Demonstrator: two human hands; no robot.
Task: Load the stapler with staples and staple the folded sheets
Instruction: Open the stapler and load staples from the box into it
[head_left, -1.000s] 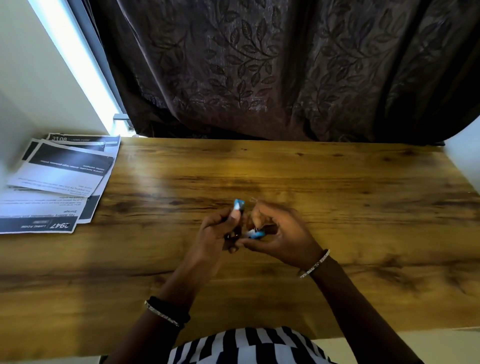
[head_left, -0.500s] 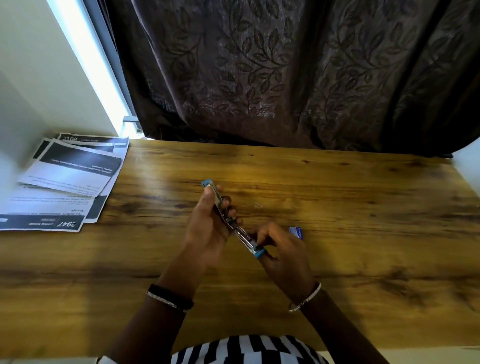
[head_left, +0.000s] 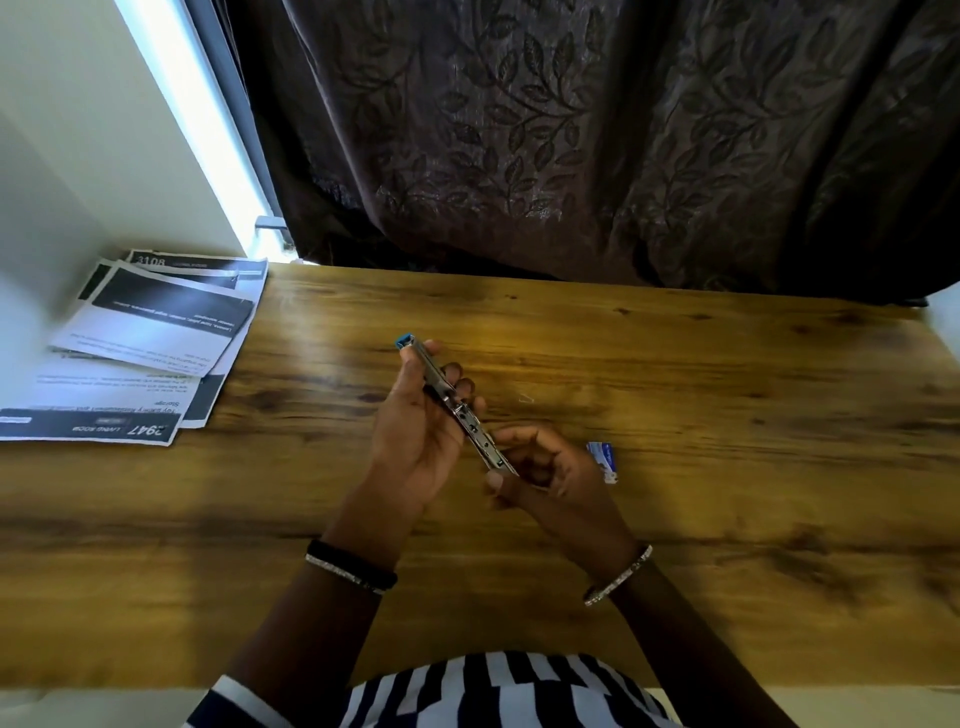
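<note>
A small metal stapler (head_left: 457, 410) with a blue end is held above the middle of the wooden bench (head_left: 675, 374), slanting from its blue tip, farthest from the person, down toward the near right. The left hand (head_left: 415, 441) is wrapped around the stapler's upper half, thumb along one side and fingertips (head_left: 464, 387) showing over the other, so its grip is closed on the stapler. The stapler's lower end is met by the right hand (head_left: 550, 478), whose fingers are curled at the metal end; whether that grip actually pinches it cannot be told. Just right of the right hand, a small blue-and-white staple box (head_left: 602, 460) is lying on the bench. Beyond the stapler to the right, a loose staple (head_left: 525, 398) is seen. The printed sheets (head_left: 140, 338) are stacked well left of the stapler, at the bench's far left corner.
</note>
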